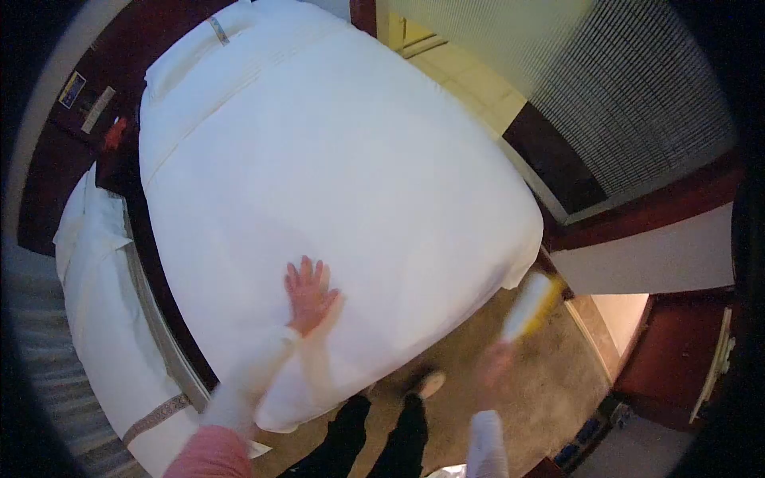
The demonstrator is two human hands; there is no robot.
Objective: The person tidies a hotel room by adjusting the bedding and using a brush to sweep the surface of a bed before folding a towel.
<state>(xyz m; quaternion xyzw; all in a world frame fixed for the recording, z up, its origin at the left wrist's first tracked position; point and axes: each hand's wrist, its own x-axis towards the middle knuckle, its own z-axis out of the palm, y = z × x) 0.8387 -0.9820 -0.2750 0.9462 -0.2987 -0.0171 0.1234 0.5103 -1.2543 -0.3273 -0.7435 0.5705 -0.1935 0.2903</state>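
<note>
A large bed [351, 159] covered with a smooth white sheet fills the middle of the head view. My left hand [309, 296] lies flat on the sheet near the bed's close end, fingers spread, holding nothing. Off the bed's right corner, above the carpet, my right hand [496, 362] is blurred by motion. Its fingers are wrapped round the lower end of a white and yellow object [532, 305], also blurred, which points up and to the right.
Beside the bed on the left stands a second white-covered bed [111, 319], across a narrow dark gap. Brown carpet [550, 390] lies below right. A ribbed glass panel [637, 88] is at the upper right, and a dark red door [677, 350] at the lower right.
</note>
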